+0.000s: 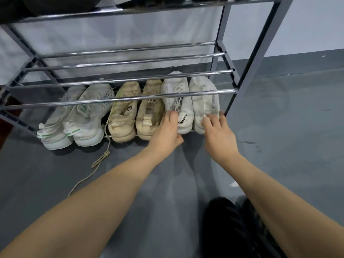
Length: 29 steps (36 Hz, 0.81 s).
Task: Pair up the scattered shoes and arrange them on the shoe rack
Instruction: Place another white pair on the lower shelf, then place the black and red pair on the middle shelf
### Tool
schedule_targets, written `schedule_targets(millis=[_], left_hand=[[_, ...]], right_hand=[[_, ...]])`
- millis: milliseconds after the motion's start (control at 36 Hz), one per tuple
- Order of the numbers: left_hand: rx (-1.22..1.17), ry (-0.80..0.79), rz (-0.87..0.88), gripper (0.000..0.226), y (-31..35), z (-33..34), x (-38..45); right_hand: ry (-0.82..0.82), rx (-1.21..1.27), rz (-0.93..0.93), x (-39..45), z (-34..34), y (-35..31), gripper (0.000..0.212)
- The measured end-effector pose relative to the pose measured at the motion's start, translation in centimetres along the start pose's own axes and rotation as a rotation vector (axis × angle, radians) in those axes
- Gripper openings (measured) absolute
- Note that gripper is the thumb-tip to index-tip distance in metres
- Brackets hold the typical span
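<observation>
Three pairs of shoes stand heel-out on the bottom tier of the metal shoe rack point(255, 53). At the left is a white pair with green trim point(81, 118). A beige pair point(134, 116) stands in the middle. A white pair is at the right: its left shoe point(178, 90) and its right shoe point(202, 95). My left hand point(165, 131) grips the heel side of the left white shoe, thumb under its sole edge. The fingers of my right hand point(217, 133) curl over the heel opening of the right white shoe.
A loose beige lace point(93, 168) trails from the beige pair across the grey floor point(288, 127). The middle tier of chrome bars point(130, 62) holds nothing. Dark shoes point(55, 4) sit on the top tier. Black shoes point(229, 226) lie at the bottom right, by my right forearm.
</observation>
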State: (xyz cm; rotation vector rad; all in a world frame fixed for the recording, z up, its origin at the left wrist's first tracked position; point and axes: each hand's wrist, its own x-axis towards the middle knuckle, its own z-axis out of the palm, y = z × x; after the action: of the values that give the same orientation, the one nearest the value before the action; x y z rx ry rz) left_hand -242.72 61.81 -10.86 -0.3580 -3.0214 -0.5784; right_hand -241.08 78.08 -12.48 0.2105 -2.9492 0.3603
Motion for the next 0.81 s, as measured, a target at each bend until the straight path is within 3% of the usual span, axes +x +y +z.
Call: schedule_targets(millis=[139,417,611,806], left_hand=[[0.025,-0.047,-0.015,0.056,-0.4,0.4,0.3],[0.230,-0.190,-0.042,0.060,0.5,0.2,0.8],[0.251,-0.069,-0.049,0.051,0.7,0.5,0.0],[0.166,-0.014,0.008,0.082,1.3,0.0,-3.0]], right_hand=[[-0.067,-0.004,0.028,0.0,0.4,-0.3,0.036],[-0.152,-0.140,0.082,0.6,0.1,-1.4,0.043],[-0.167,-0.215,0.057,0.6,-0.6,-1.5,0.048],[-0.075,-0.239,0.033,-1.4,-1.7,-1.7,0.053]])
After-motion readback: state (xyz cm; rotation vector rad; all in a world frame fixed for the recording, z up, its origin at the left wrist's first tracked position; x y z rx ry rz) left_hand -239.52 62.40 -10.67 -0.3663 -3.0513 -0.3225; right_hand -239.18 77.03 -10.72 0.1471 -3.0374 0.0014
